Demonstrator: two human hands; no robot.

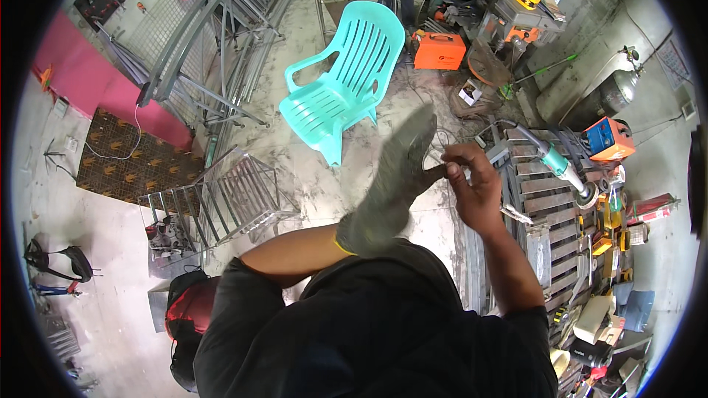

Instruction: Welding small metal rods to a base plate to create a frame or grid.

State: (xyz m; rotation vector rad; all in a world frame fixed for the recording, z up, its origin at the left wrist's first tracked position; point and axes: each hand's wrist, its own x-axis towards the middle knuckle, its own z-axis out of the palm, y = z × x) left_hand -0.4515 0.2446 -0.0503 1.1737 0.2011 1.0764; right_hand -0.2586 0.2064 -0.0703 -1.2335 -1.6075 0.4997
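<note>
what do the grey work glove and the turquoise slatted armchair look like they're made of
Grey work glove on the left hand: seemingly soft fabric or suede, matte, creased. The bare right hand pinches its fingertip. Turquoise slatted armchair: moulded plastic, smooth, one piece with a slight sheen.

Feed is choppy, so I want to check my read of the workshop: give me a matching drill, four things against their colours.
Things:
1. plastic chair
2. glove on the left hand, pinched at a fingertip by the bare right hand
3. box-shaped machine behind the chair
4. wall panel at far left

Colours:
A. orange
B. pink
C. turquoise
D. grey

Pairs: 1-C, 2-D, 3-A, 4-B
</note>
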